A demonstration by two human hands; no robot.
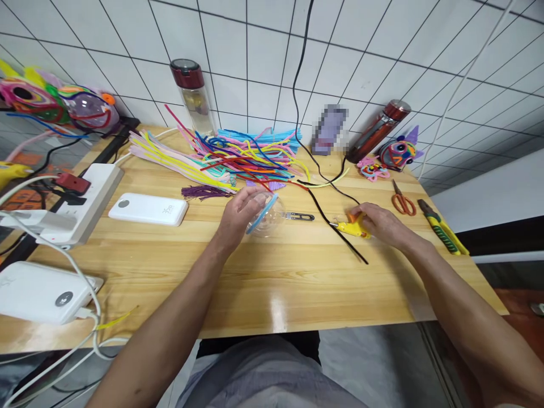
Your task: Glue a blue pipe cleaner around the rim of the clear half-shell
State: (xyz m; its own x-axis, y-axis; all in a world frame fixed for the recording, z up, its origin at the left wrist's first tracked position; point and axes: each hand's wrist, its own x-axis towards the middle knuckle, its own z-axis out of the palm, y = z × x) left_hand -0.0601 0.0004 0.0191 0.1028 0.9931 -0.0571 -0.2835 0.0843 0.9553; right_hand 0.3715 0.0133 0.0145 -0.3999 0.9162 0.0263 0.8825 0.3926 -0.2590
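On the wooden table [272, 283], the left hand [238, 218] cups a clear plastic ball [267, 214] with a blue rim, fingers curled over its top, forearm reaching in from the lower left. The right hand [380, 224] lies flat-knuckled to the right, fingers closed around a yellow glue gun [352, 228] with an orange part, its nozzle pointing left toward a black cord [340, 232] that crosses the table; the forearm comes in from the lower right. Small metal snips [300, 216] lie just beside the ball, between the two hands. Behind the ball lies a heap of coloured pipe cleaners [238, 156]. A white power bank [148, 208] left of the left hand bears faint grey digits, too small to read; a second power bank [40, 292] at the near left edge shows a round grey mark, also unreadable. A white power strip [91, 195] lies beside them. To the right are orange-handled scissors [403, 201] and a yellow-and-black cutter [442, 232]. Two bottles [193, 96] with dark red caps stand against the tiled wall; no label can be read.
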